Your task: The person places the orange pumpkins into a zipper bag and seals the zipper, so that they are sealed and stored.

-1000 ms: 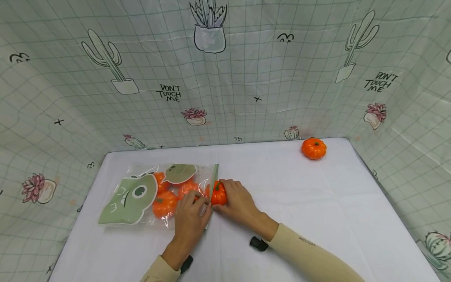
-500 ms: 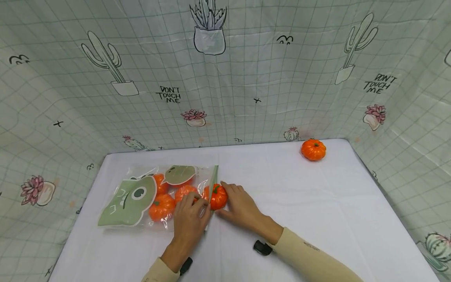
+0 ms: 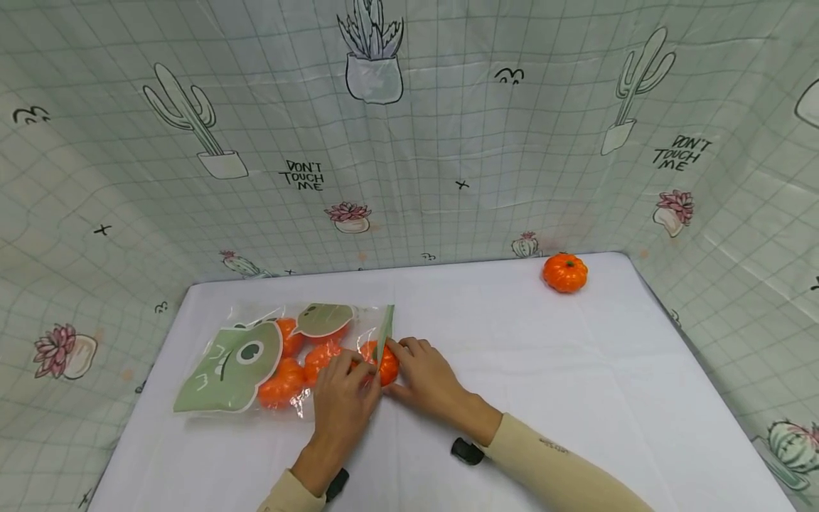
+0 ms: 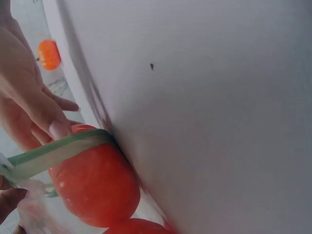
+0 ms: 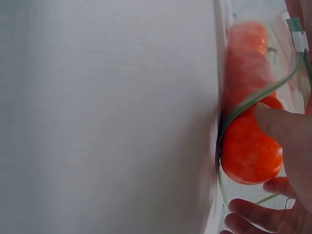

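A clear zip bag (image 3: 371,320) with green dinosaur print lies on the table, several orange pumpkins (image 3: 281,384) inside. My left hand (image 3: 342,405) pinches the bag's edge by its green-striped mouth. At that mouth a pumpkin (image 3: 389,370) sits partly inside, gripped by my right hand (image 3: 435,384). In the right wrist view, the thumb of my right hand (image 5: 292,141) presses on this pumpkin (image 5: 251,151), with fingers on its other side. The left wrist view shows the green strip (image 4: 58,151) crossing over the pumpkin (image 4: 97,185).
One more pumpkin (image 3: 565,273) stands alone near the back right edge of the white-covered table (image 3: 544,341). A patterned cloth (image 3: 448,128) with cactus drawings hangs behind and at both sides. A white slider (image 5: 300,41) is on the bag's zip.
The pumpkin in my right hand has moved left, further into the bag's mouth. Pumpkins inside have shifted left too. My left hand has stayed at the bag's edge.
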Available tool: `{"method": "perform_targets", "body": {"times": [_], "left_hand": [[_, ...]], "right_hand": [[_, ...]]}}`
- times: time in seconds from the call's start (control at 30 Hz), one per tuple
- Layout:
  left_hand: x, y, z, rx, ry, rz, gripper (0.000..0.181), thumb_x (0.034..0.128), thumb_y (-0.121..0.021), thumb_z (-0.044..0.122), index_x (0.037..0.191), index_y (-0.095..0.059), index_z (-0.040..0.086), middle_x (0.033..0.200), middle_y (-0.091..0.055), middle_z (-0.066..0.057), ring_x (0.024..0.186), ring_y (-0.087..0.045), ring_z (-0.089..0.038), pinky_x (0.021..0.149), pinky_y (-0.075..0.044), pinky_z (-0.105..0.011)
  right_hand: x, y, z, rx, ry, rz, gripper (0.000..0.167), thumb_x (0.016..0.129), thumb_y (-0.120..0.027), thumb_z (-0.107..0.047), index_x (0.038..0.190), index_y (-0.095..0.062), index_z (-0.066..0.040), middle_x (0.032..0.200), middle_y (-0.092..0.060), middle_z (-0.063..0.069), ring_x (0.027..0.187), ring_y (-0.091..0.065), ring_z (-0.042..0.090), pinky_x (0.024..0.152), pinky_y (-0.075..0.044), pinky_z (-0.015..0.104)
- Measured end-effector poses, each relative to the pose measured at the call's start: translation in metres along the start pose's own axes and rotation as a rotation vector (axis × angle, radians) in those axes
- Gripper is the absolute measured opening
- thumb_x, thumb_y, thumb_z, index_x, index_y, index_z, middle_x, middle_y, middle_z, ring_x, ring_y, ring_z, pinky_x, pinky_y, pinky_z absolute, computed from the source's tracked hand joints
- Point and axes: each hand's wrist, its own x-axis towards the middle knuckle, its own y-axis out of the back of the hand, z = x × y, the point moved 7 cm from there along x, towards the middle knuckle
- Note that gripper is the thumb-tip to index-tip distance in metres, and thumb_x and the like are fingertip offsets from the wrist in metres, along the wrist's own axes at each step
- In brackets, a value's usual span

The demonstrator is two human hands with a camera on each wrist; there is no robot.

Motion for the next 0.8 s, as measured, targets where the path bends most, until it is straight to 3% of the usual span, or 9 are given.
{"method": "perform_targets", "body": {"times": [0.2, 0.57, 0.8], "left_hand": [[-0.002, -0.001, -0.002, -0.009, 0.019, -0.015, 0.017, 0.0781, -0.093, 0.012, 0.088, -0.079, 0.009, 0.095, -0.062, -0.005, 0.088, -0.061, -0.025, 0.073, -0.052, -0.039], [-0.002, 0.000, -0.001, -0.008, 0.000, 0.022, 0.017, 0.0760, -0.091, 0.008, 0.086, -0.078, 0.007, 0.094, -0.063, -0.006, 0.086, -0.062, -0.026, 0.070, -0.051, -0.039], [-0.003, -0.002, 0.000, 0.028, -0.015, 0.026, 0.021, 0.0736, -0.094, 0.008, 0.087, -0.078, 0.007, 0.094, -0.063, -0.007, 0.084, -0.061, -0.024, 0.069, -0.050, -0.038]], "right_hand": [[-0.004, 0.002, 0.006, 0.036, -0.034, 0.014, 0.068, 0.092, -0.082, -0.041, 0.143, -0.059, -0.002, 0.127, -0.065, 0.015, 0.115, -0.063, 0.034, 0.098, -0.055, 0.045], [0.002, -0.002, -0.005, 0.026, 0.031, 0.011, 0.057, 0.095, -0.079, -0.036, 0.137, -0.064, -0.002, 0.121, -0.065, 0.015, 0.109, -0.063, 0.033, 0.094, -0.055, 0.043], [0.000, 0.001, -0.002, 0.025, 0.004, 0.010, 0.053, 0.096, -0.078, -0.036, 0.136, -0.065, -0.004, 0.122, -0.065, 0.015, 0.109, -0.063, 0.032, 0.094, -0.055, 0.045]]}}
